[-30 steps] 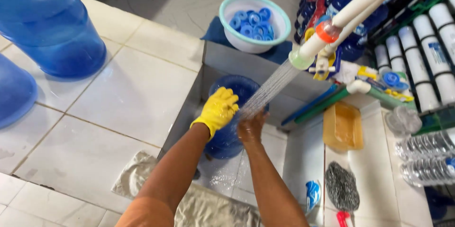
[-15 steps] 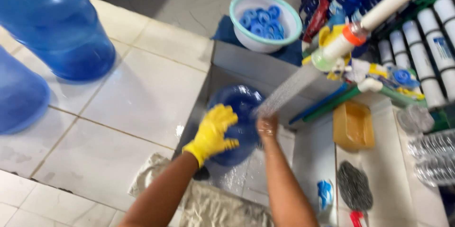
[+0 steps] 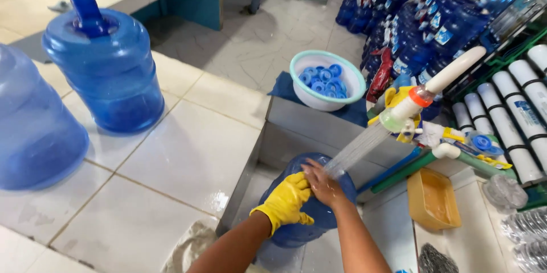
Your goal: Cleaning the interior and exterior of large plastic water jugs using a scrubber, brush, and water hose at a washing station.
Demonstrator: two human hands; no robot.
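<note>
Blue water jug is lying low in the sunken tiled wash basin at lower centre of the frame, its rounded body facing up. Left hand, wearing a yellow rubber glove, is pressing flat against the jug's upper left side, fingers curled over the curve rather than closed around anything. Right hand, bare, is resting on the jug's top just to the right of the glove, fingers spread and touching the plastic; neither hand is clamping the jug, both are lying open on it. Water spray is running down from the white spout at right centre and is landing at the right hand's fingertips. Yellow tub is sitting on the ledge to the right of the jug, well apart from the hands. White bowl with a teal rim, filled with blue caps, is standing on a blue cloth behind the basin, upper centre. Two large blue jugs are standing on the white tile counter at left: one upright with its neck up, the other cut off by the left edge.
</note>
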